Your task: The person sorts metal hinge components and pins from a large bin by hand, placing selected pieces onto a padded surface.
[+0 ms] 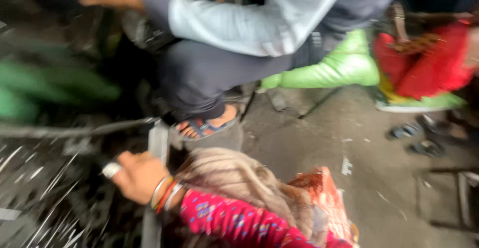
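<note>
The picture is heavily blurred by motion. One of my hands (138,176), which I take for my right hand, reaches left from a pink patterned sleeve (234,220) with bangles on the wrist. Its fingers are curled beside an upright grey metal bar (158,145). A small white thing (111,169) shows at the fingertips; whether it is gripped or worn I cannot tell. A beige shawl (234,175) and orange-red cloth (324,198) lie over my arm. My left hand is out of view.
Another person in a grey-blue sleeve (249,21) and dark trousers sits on a green stool (344,66), sandalled foot (202,127) just beyond my hand. Red cloth (434,63) lies at right. Metal shavings (40,193) cover the left; concrete floor (324,143) at right.
</note>
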